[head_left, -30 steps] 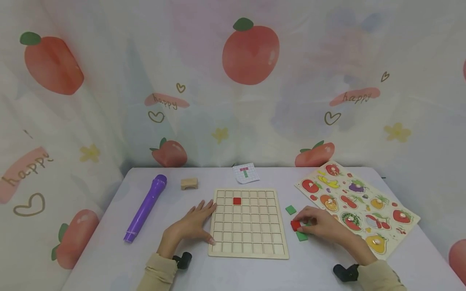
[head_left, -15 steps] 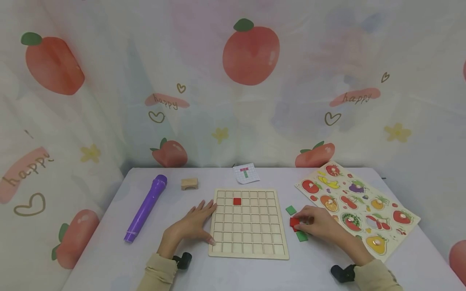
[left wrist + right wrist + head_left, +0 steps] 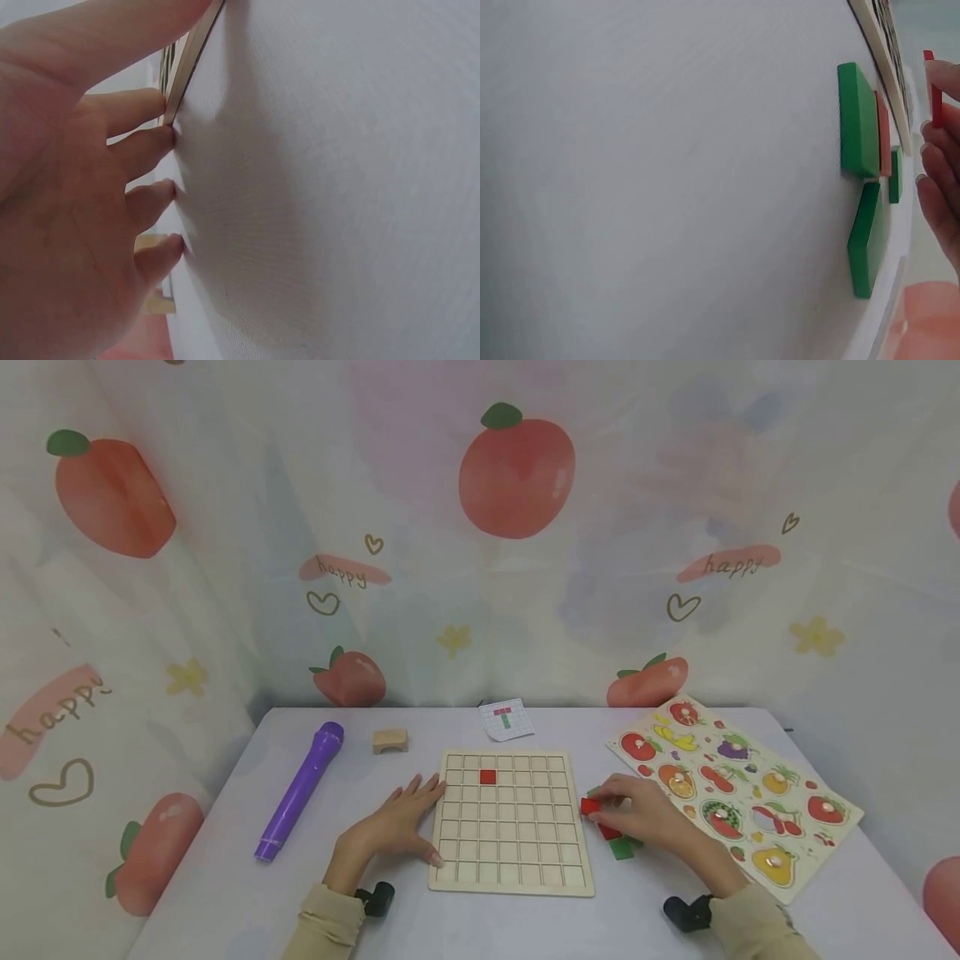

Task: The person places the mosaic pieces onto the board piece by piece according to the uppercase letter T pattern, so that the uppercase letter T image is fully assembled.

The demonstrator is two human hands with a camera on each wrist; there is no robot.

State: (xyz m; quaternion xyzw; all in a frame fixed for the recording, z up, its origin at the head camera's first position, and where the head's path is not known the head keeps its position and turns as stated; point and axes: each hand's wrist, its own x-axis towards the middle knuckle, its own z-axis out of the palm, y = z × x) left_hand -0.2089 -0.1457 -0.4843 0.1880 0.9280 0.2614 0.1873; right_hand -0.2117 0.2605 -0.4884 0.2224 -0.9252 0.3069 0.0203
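Observation:
My right hand (image 3: 641, 810) pinches a red square tile (image 3: 590, 807) between thumb and fingers, lifted off the table just right of the wooden grid board (image 3: 517, 888). Below it lie another red tile (image 3: 884, 139) and several green tiles (image 3: 861, 124), partly covered by the hand in the head view. One red tile (image 3: 488, 777) sits in a cell of the board's second row. My left hand (image 3: 397, 822) has its fingers spread and touches the board's left edge with thumb and fingertips. In the left wrist view the left hand (image 3: 82, 202) is seen from the palm side.
A small card with a red and green T pattern (image 3: 507, 719) lies behind the board. To the left are a purple toy microphone (image 3: 300, 793) and a wooden arch block (image 3: 390, 741). A fruit puzzle board (image 3: 806, 802) lies at an angle on the right.
My right hand has lifted the red tile from the loose pile and moved it up and left toward the board. The left hand has stayed in place.

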